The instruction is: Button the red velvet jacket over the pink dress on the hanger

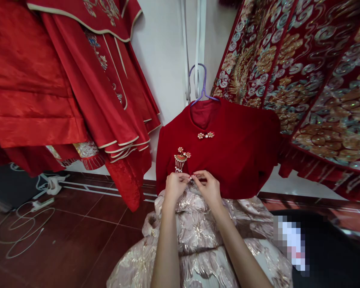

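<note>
A red velvet jacket [228, 152] hangs on a purple hanger [201, 86] over a pale gold brocade skirt [198, 236]. A pearl clasp [206, 135] closes its collar, and a fan-shaped tasselled brooch [181, 158] hangs lower down. My left hand [174, 187] and my right hand [208, 186] meet at the jacket's lower front edge. Both have their fingers pinched together on a small fastening there. The fastening itself is mostly hidden by the fingertips.
Red satin garments [78, 88] hang at the left. An embroidered red and gold garment [306, 76] hangs at the right. White cables and a power strip [42, 204] lie on the dark red tile floor [78, 240]. A dark object [333, 252] sits at the lower right.
</note>
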A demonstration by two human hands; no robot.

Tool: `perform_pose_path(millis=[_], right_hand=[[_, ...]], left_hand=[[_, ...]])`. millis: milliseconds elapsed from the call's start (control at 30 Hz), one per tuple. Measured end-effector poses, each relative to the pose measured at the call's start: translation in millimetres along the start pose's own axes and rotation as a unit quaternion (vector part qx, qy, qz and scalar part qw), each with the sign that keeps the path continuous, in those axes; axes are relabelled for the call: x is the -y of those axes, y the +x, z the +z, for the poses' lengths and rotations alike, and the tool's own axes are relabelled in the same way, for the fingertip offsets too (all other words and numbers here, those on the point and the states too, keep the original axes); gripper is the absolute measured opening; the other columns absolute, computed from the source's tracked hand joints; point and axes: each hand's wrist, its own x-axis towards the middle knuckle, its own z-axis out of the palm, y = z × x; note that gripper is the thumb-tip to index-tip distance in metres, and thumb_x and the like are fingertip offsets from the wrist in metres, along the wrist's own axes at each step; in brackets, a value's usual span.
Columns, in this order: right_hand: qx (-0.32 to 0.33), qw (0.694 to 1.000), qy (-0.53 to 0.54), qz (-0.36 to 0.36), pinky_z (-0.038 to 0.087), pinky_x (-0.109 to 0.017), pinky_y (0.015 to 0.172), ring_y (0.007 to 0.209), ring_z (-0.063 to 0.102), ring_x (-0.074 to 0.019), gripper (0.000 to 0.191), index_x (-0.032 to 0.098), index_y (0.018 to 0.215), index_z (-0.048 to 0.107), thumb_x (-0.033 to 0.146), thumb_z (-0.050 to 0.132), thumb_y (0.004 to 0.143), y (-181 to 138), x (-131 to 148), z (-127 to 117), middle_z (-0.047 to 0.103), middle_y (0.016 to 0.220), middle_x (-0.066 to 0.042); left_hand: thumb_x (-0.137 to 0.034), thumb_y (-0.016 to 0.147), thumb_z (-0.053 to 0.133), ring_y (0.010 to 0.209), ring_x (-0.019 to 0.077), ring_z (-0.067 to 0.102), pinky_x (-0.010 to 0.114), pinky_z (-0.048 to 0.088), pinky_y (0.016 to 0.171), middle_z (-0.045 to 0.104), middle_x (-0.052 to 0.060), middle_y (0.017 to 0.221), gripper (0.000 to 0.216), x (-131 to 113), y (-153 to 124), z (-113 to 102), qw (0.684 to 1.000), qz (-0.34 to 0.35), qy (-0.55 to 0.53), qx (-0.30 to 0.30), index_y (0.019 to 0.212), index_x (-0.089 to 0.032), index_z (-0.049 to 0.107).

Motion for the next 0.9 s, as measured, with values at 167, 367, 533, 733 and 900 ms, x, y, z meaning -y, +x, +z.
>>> perform_pose_path(millis=[167,367,533,733,900], right_hand=[[0.045,0.998,-0.044,0.021,0.054,-0.03,0.073,0.079,0.064,-0.0164,0.02,0.019,0.097,0.065,0.029,0.052,0.085,3.6,10.6,-13.8,0.068,0.094,-0.006],[-0.045,0.997,0.052,0.032,0.054,-0.026,0.065,0.083,0.066,-0.0167,0.023,0.021,0.099,0.065,0.036,0.053,0.086,2.6,54.2,-52.4,0.069,0.096,-0.005],[-0.091,0.991,0.089,0.043,0.054,-0.024,0.059,0.073,0.066,-0.0152,0.022,0.018,0.093,0.065,0.037,0.058,0.083,4.2,62.6,-63.5,0.069,0.086,-0.006],[0.025,0.997,0.016,0.072,0.055,-0.029,0.067,0.073,0.067,-0.0164,0.026,0.019,0.099,0.065,0.037,0.056,0.082,10.6,27.8,-56.1,0.07,0.089,-0.007],[0.116,0.985,-0.084,0.1,0.054,-0.03,0.068,0.073,0.068,-0.0176,0.03,0.019,0.104,0.062,0.032,0.061,0.077,6.8,0.1,-44.6,0.07,0.083,-0.006]], left_hand=[[-0.022,0.079,0.059,0.06,0.0126,0.065,0.019,0.047,0.049,0.072,0.005,0.081,0.017,-0.8,0.4,-8.3,0.994,0.009,-0.073,-0.081,0.09,-0.017,0.071],[-0.032,0.077,0.061,0.05,0.0094,0.057,0.017,0.042,0.042,0.069,0.003,0.076,0.023,-10.2,-4.3,-45.8,0.941,0.038,-0.119,-0.314,0.092,-0.017,0.069],[-0.029,0.076,0.061,0.052,0.0102,0.059,0.019,0.044,0.045,0.071,0.004,0.083,0.02,-4.4,-4.0,-48.4,0.964,0.006,-0.098,-0.245,0.089,-0.017,0.07],[-0.015,0.075,0.059,0.067,0.0124,0.064,0.022,0.047,0.064,0.072,0.002,0.082,0.017,-0.3,-1.7,-15.3,0.998,0.029,0.023,-0.055,0.085,-0.021,0.071],[-0.012,0.072,0.062,0.067,0.0135,0.064,0.023,0.045,0.064,0.072,0.0,0.081,0.017,-2.0,-2.1,4.9,0.996,0.026,0.071,-0.051,0.084,-0.023,0.07]])
